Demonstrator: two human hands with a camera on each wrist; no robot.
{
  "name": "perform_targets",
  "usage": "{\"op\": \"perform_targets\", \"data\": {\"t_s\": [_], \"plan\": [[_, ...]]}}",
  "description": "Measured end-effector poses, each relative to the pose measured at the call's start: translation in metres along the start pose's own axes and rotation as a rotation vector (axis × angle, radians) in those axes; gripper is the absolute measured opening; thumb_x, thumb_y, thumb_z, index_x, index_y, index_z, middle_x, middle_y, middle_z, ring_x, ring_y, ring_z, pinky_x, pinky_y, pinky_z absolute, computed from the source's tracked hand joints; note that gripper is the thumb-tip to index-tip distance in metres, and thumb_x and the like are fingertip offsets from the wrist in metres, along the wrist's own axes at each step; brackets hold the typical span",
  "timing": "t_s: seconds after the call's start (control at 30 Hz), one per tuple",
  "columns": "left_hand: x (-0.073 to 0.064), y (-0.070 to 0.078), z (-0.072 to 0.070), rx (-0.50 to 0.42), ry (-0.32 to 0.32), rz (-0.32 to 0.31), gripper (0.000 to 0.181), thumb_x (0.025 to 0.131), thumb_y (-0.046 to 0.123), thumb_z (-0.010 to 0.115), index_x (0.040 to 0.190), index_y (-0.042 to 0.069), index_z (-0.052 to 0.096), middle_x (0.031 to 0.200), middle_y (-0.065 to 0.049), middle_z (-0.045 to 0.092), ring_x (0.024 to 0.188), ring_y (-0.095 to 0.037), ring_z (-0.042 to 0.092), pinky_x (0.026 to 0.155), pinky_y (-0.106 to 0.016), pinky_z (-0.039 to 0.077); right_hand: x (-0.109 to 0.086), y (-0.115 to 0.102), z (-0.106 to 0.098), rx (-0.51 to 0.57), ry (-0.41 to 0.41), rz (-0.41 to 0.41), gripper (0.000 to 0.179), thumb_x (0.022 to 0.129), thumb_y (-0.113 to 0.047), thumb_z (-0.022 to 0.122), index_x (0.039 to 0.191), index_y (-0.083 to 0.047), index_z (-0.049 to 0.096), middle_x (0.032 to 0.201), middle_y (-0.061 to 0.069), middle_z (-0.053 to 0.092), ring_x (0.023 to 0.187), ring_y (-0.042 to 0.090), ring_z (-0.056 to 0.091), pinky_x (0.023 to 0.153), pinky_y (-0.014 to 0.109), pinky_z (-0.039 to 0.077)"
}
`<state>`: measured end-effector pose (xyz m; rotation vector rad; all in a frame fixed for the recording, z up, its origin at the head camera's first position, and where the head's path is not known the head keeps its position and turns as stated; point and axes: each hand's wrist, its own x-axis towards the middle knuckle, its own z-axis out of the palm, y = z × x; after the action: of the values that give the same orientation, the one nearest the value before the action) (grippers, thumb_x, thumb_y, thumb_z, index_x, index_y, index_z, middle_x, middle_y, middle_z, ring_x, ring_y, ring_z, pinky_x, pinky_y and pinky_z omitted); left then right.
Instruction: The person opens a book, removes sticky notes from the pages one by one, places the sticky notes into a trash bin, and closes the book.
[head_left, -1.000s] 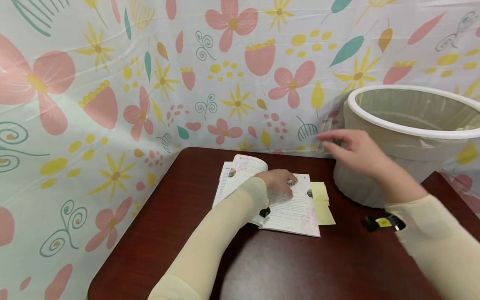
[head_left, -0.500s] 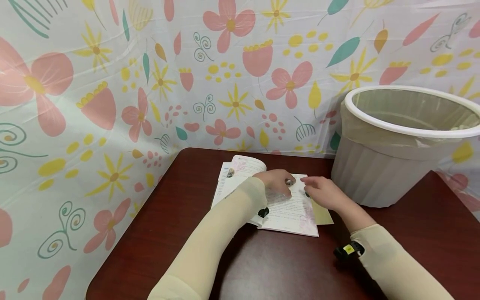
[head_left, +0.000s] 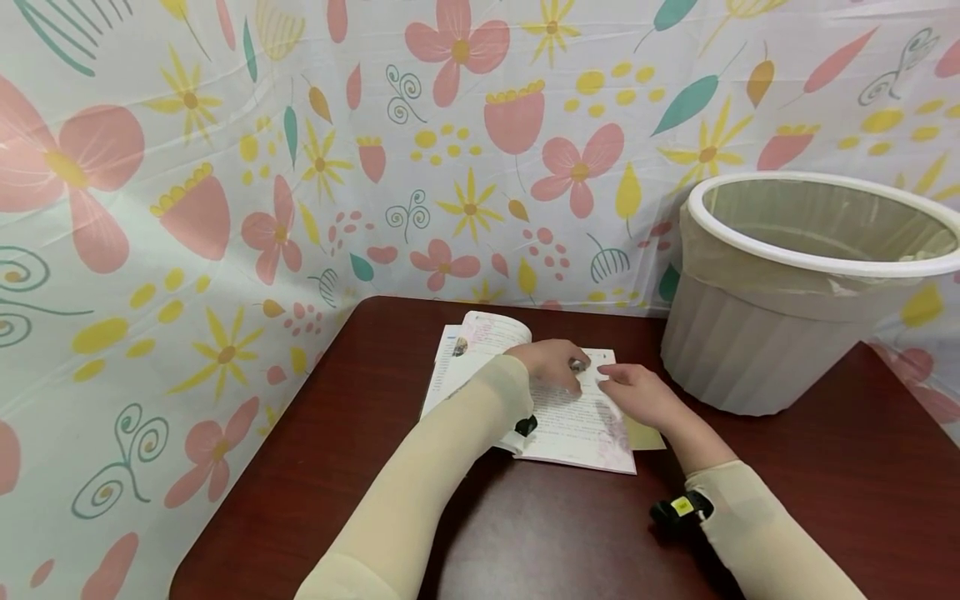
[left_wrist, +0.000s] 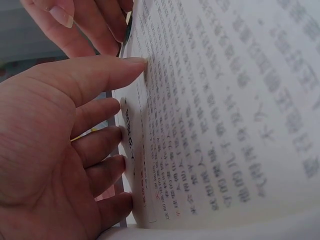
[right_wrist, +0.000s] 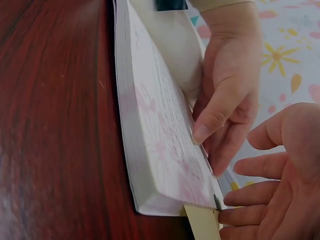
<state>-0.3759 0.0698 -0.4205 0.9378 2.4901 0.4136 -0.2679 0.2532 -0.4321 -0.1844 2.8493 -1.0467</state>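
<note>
Resting the left hand [head_left: 553, 363], loose-fingered, on the book [head_left: 573, 437], already open on the table [head_left: 555, 533]. Holding the right hand [head_left: 637, 395], relaxed and gripping nothing, at the book's right edge. Seemingly done with opening, not yet with the note [head_left: 643, 436] protruding there.

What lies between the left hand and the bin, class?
From the left hand towards the bin, the head view shows part of the open book, then the right hand, then a strip of table.
</note>
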Motion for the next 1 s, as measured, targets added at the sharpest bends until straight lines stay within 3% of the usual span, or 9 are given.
{"op": "perform_targets", "data": {"t_s": [0.23, 0.5, 0.77, 1.0], "plan": [[-0.0022, 0.0013, 0.0011, -0.019, 0.004, -0.015, 0.062, 0.086, 0.036, 0.08, 0.144, 0.035, 0.06, 0.147, 0.013, 0.058, 0.136, -0.008, 0.053, 0.111, -0.031, 0.046, 0.0011, 0.001, 0.0019, 0.056, 0.051, 0.003, 0.049, 0.106, -0.028, 0.05, 0.141, 0.005, 0.059, 0.145, 0.028, 0.057, 0.137, 0.045, 0.052, 0.109, 0.059, 0.046], [0.0006, 0.0016, 0.0016, -0.004, 0.004, -0.027, 0.063, 0.086, 0.04, 0.081, 0.145, 0.037, 0.058, 0.15, 0.013, 0.055, 0.138, -0.008, 0.052, 0.111, -0.032, 0.046, -0.0003, 0.0033, -0.0043, 0.21, 0.099, 0.062, 0.05, 0.109, -0.03, 0.045, 0.146, 0.001, 0.056, 0.153, 0.027, 0.05, 0.142, 0.043, 0.046, 0.112, 0.059, 0.042], [0.0023, 0.0005, 0.003, 0.027, 0.024, -0.017, 0.062, 0.086, 0.039, 0.08, 0.145, 0.036, 0.059, 0.149, 0.014, 0.056, 0.139, -0.008, 0.051, 0.112, -0.03, 0.045, 0.0015, 0.0075, -0.0071, 0.503, 0.132, 0.124, 0.051, 0.108, -0.026, 0.043, 0.149, 0.004, 0.049, 0.159, 0.026, 0.041, 0.145, 0.039, 0.044, 0.113, 0.044, 0.047], [0.0034, -0.0017, 0.0022, -0.031, 0.025, 0.001, 0.062, 0.087, 0.038, 0.079, 0.146, 0.034, 0.059, 0.15, 0.013, 0.056, 0.14, -0.007, 0.05, 0.114, -0.029, 0.043, 0.0026, 0.0098, -0.0069, 0.677, 0.132, 0.174, 0.054, 0.11, -0.027, 0.041, 0.153, 0.004, 0.043, 0.164, 0.022, 0.033, 0.15, 0.036, 0.038, 0.111, 0.037, 0.048]]}}
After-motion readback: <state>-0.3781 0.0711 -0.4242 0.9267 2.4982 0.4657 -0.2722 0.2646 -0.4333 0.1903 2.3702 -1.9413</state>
